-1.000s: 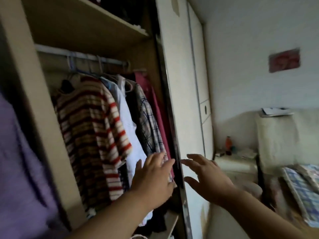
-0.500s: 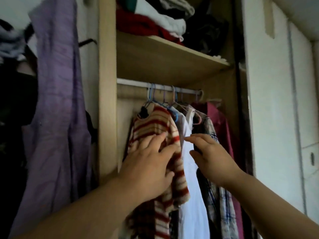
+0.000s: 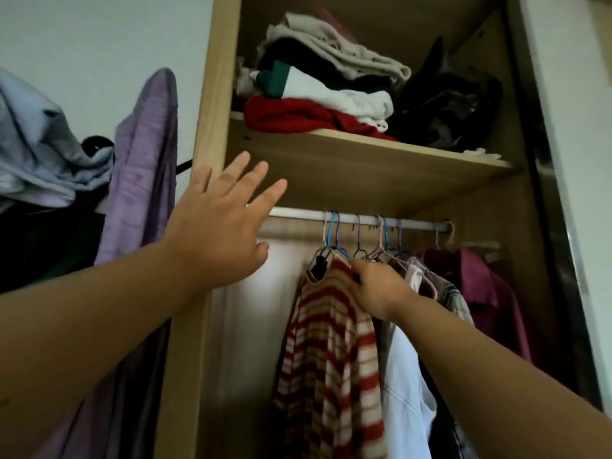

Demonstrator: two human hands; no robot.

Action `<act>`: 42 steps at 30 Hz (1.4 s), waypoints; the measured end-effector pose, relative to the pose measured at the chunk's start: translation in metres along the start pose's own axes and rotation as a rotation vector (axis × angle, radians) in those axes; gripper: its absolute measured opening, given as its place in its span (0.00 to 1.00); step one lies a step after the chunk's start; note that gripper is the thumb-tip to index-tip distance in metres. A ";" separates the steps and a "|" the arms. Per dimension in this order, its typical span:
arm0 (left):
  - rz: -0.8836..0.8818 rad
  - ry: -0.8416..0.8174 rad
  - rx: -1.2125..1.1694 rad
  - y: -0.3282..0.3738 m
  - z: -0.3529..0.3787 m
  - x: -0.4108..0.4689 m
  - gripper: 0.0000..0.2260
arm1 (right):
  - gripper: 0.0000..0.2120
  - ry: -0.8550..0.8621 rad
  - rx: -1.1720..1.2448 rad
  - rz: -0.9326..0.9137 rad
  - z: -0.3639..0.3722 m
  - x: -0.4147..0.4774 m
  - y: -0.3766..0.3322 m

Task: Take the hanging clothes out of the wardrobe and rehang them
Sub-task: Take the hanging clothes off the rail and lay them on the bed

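- Your left grip (image 3: 218,223) is the nearest thing. It is raised with its fingers straight and spread apart, holding nothing, in front of the pale wooden side panel of the wardrobe (image 3: 212,94) and the left end of the rail.
- Whether that palm touches the wood cannot be told.
- Left of it, outside the wardrobe, a long purple garment (image 3: 142,167) hangs down. A crumpled pale blue cloth heap (image 3: 39,144) sits further left.
- Your right grip (image 3: 377,288) reaches deeper in. Its fingers are bent and clamped on the right shoulder of the red and cream striped knitted sweater (image 3: 328,352), just below its hanger.
- That sweater hangs leftmost on the rail, with bare back wall to its left.
- Just right of it, partly behind your right forearm, hangs a plain white shirt (image 3: 404,392). A grey checked shirt (image 3: 455,294) and a dark maroon shirt (image 3: 483,289) follow, packed close together.
- Above them, thin coloured wire hangers (image 3: 332,231) hook over the white round hanging rail (image 3: 364,220).
- Farther up, the pale wooden shelf (image 3: 364,167) carries a stack of folded clothes (image 3: 318,91) with a red piece at the bottom. A black shiny bag (image 3: 447,104) sits at its right.
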State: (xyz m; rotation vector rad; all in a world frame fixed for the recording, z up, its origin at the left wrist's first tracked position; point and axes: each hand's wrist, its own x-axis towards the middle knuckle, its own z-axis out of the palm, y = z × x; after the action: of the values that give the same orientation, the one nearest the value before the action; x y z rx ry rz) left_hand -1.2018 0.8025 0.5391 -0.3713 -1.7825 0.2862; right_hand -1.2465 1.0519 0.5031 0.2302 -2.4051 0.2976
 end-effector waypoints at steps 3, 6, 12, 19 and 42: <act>-0.010 -0.006 0.084 -0.003 -0.004 0.020 0.37 | 0.12 -0.058 -0.104 0.083 0.007 0.036 0.000; -0.008 -0.020 0.161 -0.002 -0.004 0.027 0.34 | 0.11 -0.074 -0.130 0.165 0.012 0.062 -0.003; -0.020 0.034 0.136 -0.003 -0.001 0.022 0.30 | 0.11 0.033 -0.072 0.298 0.029 0.094 -0.002; -0.045 0.059 0.113 -0.003 0.001 0.024 0.26 | 0.08 0.058 -0.083 0.318 0.029 0.093 0.002; -0.058 -0.164 0.086 0.023 -0.013 0.028 0.23 | 0.14 0.455 -0.282 -0.017 -0.076 -0.045 0.061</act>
State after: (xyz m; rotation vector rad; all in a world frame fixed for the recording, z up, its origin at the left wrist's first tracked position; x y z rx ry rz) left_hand -1.1930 0.8346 0.5579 -0.2396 -1.9309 0.3593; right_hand -1.1802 1.1353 0.5199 0.0455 -1.9629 -0.0034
